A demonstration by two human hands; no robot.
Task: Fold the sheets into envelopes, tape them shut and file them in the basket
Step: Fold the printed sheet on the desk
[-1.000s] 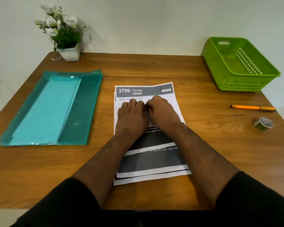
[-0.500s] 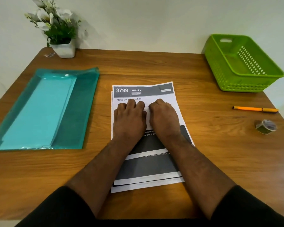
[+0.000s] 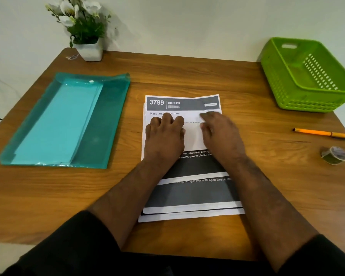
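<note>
Lying at the far left of the wooden table (image 3: 187, 76), a translucent teal plastic document folder (image 3: 68, 120) holds pale blue sheets, and beyond it a white square pot of white artificial flowers (image 3: 89, 49) stands by the wall. In the middle is a small stack of white printed paper sheets with grey bands (image 3: 189, 196) — headed "3799 KITCHEN" — and both hands press on its upper half. The left hand (image 3: 163, 136) lies palm down with fingers relaxed, grasping nothing; the right hand (image 3: 219, 134), just beside it, also rests flat and blurred, fingers spread, gripping nothing. Far right sits the lime-green perforated plastic basket (image 3: 287, 76). Nearer on the right lie an orange pen (image 3: 321, 133) and a small roll of clear tape (image 3: 335, 155), well apart from the sheets.
</note>
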